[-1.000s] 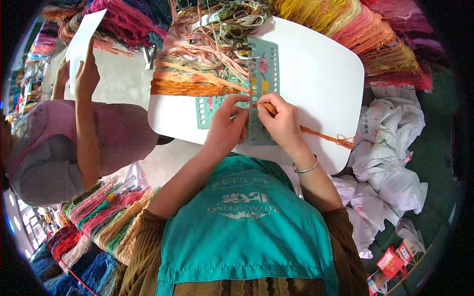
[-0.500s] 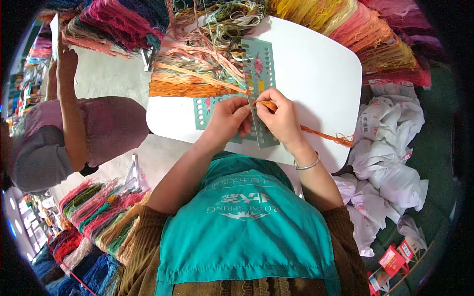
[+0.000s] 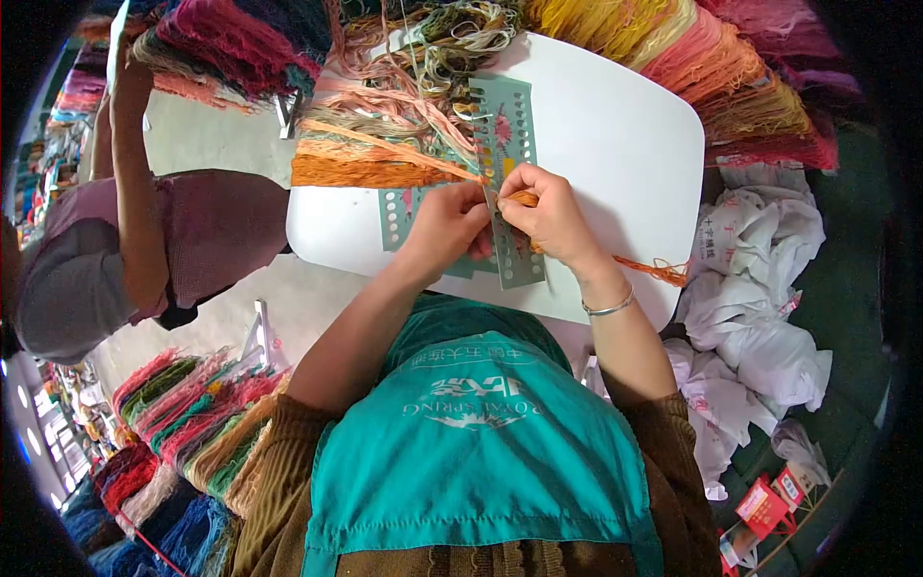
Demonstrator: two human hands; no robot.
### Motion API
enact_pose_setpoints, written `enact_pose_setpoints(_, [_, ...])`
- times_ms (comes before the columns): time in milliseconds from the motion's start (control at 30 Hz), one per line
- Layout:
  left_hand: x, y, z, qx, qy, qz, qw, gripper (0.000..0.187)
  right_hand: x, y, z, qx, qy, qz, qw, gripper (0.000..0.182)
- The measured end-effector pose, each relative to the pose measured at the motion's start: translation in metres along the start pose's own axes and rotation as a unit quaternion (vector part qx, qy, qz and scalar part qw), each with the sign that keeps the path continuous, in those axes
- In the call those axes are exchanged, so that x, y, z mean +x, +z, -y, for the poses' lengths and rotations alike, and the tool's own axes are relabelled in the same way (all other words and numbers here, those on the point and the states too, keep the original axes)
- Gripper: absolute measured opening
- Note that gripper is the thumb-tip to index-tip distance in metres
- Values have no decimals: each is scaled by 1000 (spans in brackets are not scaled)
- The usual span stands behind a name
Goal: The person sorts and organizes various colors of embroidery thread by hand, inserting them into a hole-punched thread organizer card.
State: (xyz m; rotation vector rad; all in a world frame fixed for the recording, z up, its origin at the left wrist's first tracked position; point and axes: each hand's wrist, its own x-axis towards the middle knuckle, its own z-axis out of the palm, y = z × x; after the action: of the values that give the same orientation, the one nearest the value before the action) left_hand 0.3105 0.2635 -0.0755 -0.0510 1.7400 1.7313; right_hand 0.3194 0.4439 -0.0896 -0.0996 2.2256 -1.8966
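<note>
A green card with rows of punched holes (image 3: 516, 125) lies partly on the white table, with flower pictures printed on it. Skeins of pink, grey and cream embroidery thread hang from the holes along its left side. My right hand (image 3: 546, 219) pinches a bunch of orange embroidery thread (image 3: 524, 198) at the card's edge, and its loose tail (image 3: 659, 270) trails right across the table. My left hand (image 3: 448, 227) is closed against the card's left side, fingertips partly hidden behind it. A thick orange skein (image 3: 370, 172) stretches left from the card.
The white table (image 3: 615, 125) spreads beneath the work. Racks of yellow and coral thread (image 3: 711, 58) stand behind it. White plastic bags (image 3: 760, 260) are piled at the right. At the left another person (image 3: 212, 226) stands near more hanging thread (image 3: 197, 404).
My right wrist has shifted slightly right and turned, with the fingers still pinching the orange thread. My left hand stays almost in place. The other person has shifted a little.
</note>
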Motion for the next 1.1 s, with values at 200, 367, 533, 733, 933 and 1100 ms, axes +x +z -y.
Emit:
enact_pose_setpoints(200, [-19,-19,-5,124,13,-91,988,17,-4,0,13,-20,89,25,995,12])
enact_pose_setpoints(367, [-32,-42,8,-41,-39,-101,993,22,-3,7,12,-86,73,37,993,12])
enact_pose_setpoints(533, [-32,-40,-3,-177,-83,-81,977,21,-5,7,16,-143,66,2,988,18])
enact_pose_setpoints(733, [-26,-30,7,-81,-46,-107,990,25,-8,16,21,-168,38,-24,985,18])
enact_pose_setpoints(933, [-35,-18,-3,-114,13,63,991,21,-8,17,18,-286,-27,-57,956,32])
enact_pose_setpoints(1100, [-24,-7,-16,-50,-67,-6,996,19,-5,9,11,-138,39,-20,989,34])
